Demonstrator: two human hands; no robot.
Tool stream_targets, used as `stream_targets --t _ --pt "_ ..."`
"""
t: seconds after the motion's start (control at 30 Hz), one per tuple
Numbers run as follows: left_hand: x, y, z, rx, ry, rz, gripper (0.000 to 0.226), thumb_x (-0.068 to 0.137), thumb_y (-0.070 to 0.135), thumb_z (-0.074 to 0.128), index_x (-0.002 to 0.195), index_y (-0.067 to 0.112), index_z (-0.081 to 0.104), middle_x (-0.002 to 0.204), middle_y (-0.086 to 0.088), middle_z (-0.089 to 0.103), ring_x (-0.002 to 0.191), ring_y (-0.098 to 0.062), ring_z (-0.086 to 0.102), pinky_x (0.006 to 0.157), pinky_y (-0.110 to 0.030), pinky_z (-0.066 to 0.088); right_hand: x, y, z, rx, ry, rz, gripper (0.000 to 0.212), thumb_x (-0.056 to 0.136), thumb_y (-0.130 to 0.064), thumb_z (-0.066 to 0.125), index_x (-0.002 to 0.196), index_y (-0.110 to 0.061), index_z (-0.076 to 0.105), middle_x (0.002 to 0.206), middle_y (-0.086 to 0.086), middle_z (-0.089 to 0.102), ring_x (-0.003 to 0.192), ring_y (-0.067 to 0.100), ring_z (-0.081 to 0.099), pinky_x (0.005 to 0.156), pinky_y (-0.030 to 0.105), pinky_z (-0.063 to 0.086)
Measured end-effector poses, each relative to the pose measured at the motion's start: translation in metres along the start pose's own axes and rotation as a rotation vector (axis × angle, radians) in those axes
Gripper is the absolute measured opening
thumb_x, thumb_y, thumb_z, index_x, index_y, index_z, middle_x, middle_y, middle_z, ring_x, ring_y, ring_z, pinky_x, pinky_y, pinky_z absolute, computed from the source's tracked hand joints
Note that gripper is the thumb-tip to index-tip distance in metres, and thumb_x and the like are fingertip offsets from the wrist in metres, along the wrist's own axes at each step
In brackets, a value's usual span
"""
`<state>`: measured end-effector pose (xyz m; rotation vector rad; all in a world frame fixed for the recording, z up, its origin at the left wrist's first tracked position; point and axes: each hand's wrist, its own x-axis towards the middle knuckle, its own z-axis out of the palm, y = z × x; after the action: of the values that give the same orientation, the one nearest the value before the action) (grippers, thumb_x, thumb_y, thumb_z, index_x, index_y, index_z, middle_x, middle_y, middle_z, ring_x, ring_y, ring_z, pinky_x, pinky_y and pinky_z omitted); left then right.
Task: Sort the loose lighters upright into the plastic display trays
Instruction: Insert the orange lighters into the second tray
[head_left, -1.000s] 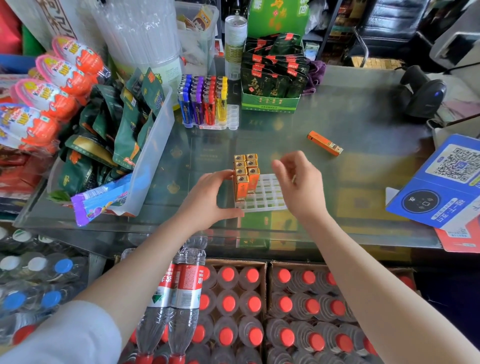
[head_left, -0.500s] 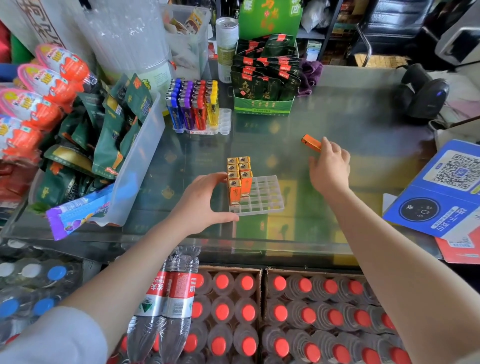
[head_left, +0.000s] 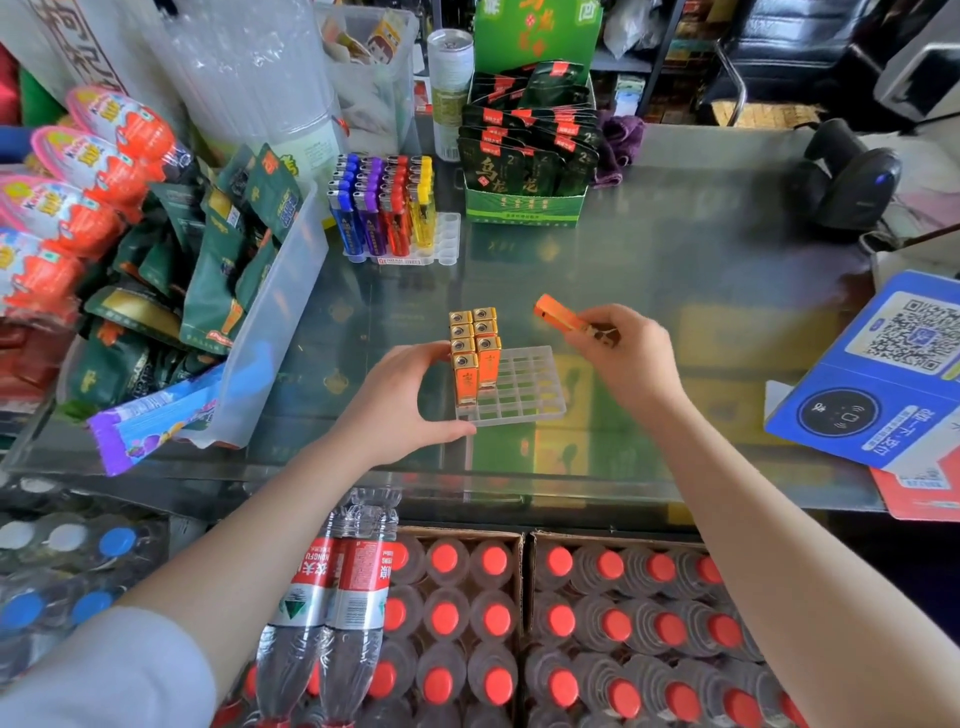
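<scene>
An orange lighter (head_left: 560, 313) is pinched in the right hand (head_left: 626, 358) above the glass counter (head_left: 675, 249), beside the clear tray (head_left: 524, 387). The tray's left edge, where seven orange lighters (head_left: 474, 345) stand upright, is gripped by the left hand (head_left: 402, 402).

Orange lighters (head_left: 474, 358), clear gridded tray (head_left: 524, 395), red-capped bottles (head_left: 561, 618)
</scene>
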<state>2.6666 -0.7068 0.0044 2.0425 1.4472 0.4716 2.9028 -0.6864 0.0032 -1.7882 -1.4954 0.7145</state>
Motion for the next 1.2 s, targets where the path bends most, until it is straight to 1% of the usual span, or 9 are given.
stream_targets --t 0.1,0.23,0.47,0.57,0.67,0.73,0.87,1.07,1.2 --pt "-0.003 0.0 0.001 -0.011 0.016 -0.012 0.064 0.064 0.041 0.076 0.119 0.029 0.046 0.124 0.008 0.049 0.114 -0.007 0.038 0.097 -0.033 0.033 -0.021 -0.014 -0.004 0.365 -0.134 0.071 0.008 0.079 -0.013 0.068 0.083 -0.019 0.064 0.062 0.001 0.055 0.049 0.01 0.046 0.053 0.019 0.042" --pt "-0.007 -0.001 0.001 -0.015 0.031 -0.019 0.064 0.063 0.041 0.077 0.118 0.027 0.048 0.125 0.004 0.05 0.116 -0.011 0.039 0.098 -0.036 0.034 -0.037 -0.021 0.004 0.668 -0.268 0.135 0.019 0.079 -0.001 0.065 0.078 -0.019 0.064 0.066 -0.001 0.055 0.062 0.014 0.047 0.062 0.023 0.044" --pt "-0.015 -0.005 -0.003 -0.001 0.055 -0.048 0.071 0.057 0.044 0.079 0.118 0.024 0.049 0.125 0.002 0.051 0.118 -0.016 0.041 0.095 -0.034 0.035 -0.041 -0.031 0.007 0.384 -0.186 -0.041 0.031 0.074 0.001 0.069 0.093 -0.019 0.054 0.075 -0.004 0.06 0.064 0.01 0.053 0.066 0.022 0.046" --pt "-0.017 -0.005 -0.004 0.003 0.057 -0.052 0.072 0.058 0.042 0.08 0.12 0.023 0.048 0.127 0.0 0.05 0.118 -0.016 0.041 0.096 -0.034 0.034 -0.044 -0.038 0.016 0.312 -0.206 -0.12 0.023 0.078 -0.001 0.067 0.089 -0.017 0.055 0.074 -0.007 0.063 0.062 0.007 0.059 0.068 0.024 0.051" --pt "-0.017 -0.005 -0.005 0.01 0.052 -0.053 0.073 0.058 0.041 0.08 0.121 0.022 0.048 0.127 -0.001 0.05 0.118 -0.016 0.041 0.096 -0.034 0.034 -0.048 -0.046 0.026 0.295 -0.243 -0.197 0.013 0.082 -0.004 0.063 0.09 -0.012 0.058 0.073 -0.011 0.061 0.063 -0.004 0.059 0.065 0.01 0.048" --pt "-0.018 -0.006 -0.005 0.008 0.05 -0.054 0.073 0.059 0.041 0.08 0.121 0.022 0.047 0.128 -0.001 0.049 0.118 -0.016 0.041 0.096 -0.033 0.035 -0.049 -0.048 0.029 0.218 -0.235 -0.281 0.013 0.082 -0.004 0.063 0.093 -0.01 0.061 0.075 -0.009 0.061 0.071 -0.001 0.059 0.066 0.008 0.046" --pt "-0.018 -0.008 -0.005 0.011 0.037 -0.067 0.072 0.059 0.042 0.079 0.121 0.023 0.046 0.129 -0.002 0.048 0.117 -0.017 0.042 0.096 -0.034 0.036 -0.05 -0.048 0.031 0.115 -0.208 -0.406 0.016 0.08 -0.005 0.066 0.095 -0.007 0.063 0.083 0.003 0.061 0.078 0.019 0.061 0.07 0.016 0.049" --pt "-0.018 -0.008 -0.004 0.011 0.039 -0.066 0.073 0.06 0.04 0.079 0.123 0.022 0.045 0.13 -0.002 0.047 0.119 -0.016 0.041 0.097 -0.034 0.035 -0.05 -0.052 0.028 0.062 -0.186 -0.484 0.019 0.078 -0.005 0.068 0.096 -0.006 0.061 0.083 0.0 0.059 0.075 0.021 0.061 0.071 0.029 0.052" --pt "-0.017 -0.01 -0.004 0.014 0.036 -0.065 0.073 0.06 0.041 0.079 0.123 0.023 0.045 0.13 -0.001 0.047 0.118 -0.015 0.041 0.096 -0.032 0.034 -0.054 -0.052 0.031 -0.011 -0.221 -0.504 0.032 0.082 -0.007 0.064 0.11 -0.007 0.048 0.092 0.003 0.062 0.073 0.022 0.06 0.069 0.039 0.053"
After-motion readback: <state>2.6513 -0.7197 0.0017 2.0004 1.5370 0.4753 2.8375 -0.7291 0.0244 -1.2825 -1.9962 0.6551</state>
